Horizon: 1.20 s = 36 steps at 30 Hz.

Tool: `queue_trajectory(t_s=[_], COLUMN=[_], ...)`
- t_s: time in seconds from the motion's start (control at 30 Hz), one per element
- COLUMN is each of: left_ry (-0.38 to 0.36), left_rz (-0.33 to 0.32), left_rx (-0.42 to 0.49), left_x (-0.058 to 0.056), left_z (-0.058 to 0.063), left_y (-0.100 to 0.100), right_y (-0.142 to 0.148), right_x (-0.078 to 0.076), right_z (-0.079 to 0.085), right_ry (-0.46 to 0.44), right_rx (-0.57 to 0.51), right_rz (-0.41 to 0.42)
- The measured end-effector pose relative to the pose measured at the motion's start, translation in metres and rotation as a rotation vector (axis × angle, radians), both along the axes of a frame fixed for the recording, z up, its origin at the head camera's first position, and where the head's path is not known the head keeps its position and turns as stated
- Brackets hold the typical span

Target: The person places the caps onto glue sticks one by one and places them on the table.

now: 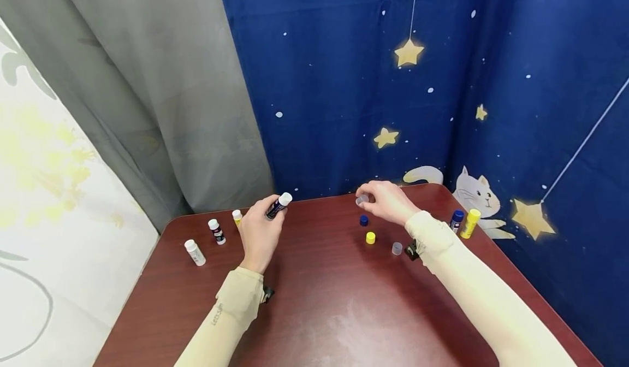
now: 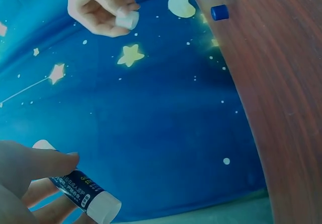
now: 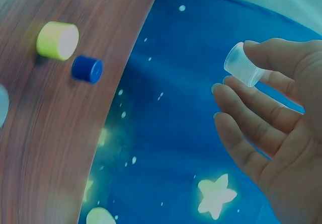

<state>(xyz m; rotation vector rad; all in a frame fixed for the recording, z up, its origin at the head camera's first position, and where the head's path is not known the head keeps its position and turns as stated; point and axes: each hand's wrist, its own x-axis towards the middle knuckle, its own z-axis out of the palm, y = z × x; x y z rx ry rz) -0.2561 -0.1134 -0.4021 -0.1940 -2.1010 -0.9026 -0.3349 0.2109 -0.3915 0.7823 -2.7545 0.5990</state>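
Observation:
In the head view my left hand (image 1: 259,233) grips a dark-labelled glue stick (image 1: 276,207), tilted and held above the table. Its white end (image 2: 104,207) points away from the thumb in the left wrist view. Between thumb and fingers, my right hand (image 1: 388,200) pinches a clear ribbed cap (image 3: 243,64), also raised off the table. Below that hand a blue cap (image 1: 363,220), a yellow cap (image 1: 371,238) and another clear cap (image 1: 397,248) rest on the tabletop.
Left on the brown table (image 1: 324,301) stand a white glue stick (image 1: 195,253), a dark-labelled one (image 1: 217,231) and a yellow one (image 1: 237,217), partly hidden. A blue glue stick (image 1: 456,220) and a yellow glue stick (image 1: 470,224) stand near the right edge. Curtains (image 1: 334,94) hang behind.

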Motion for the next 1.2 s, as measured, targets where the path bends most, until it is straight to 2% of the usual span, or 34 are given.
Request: queue_trajectory(t_s=[0.37, 0.7, 1.03, 1.2], left_ry=[-0.009, -0.062, -0.092, -0.084], left_rz=[0.007, -0.002, -0.004, -0.012], left_rx=[-0.043, -0.071, -0.096, -0.105], left_x=[-0.014, -0.020, -0.023, -0.024], left_z=[-0.015, -0.023, -0.025, -0.026], left_y=[-0.001, -0.004, -0.001, 0.001], right_y=[-0.033, -0.059, -0.074, -0.079], right_x=[-0.002, -0.002, -0.003, -0.004], right_z=[0.013, 0.013, 0.013, 0.012], right_ry=[-0.007, -0.031, -0.021, -0.017], right_rx=[-0.116, -0.225, -0.246, -0.260], right_rz=[0.058, 0.111, 0.128, 0.146])
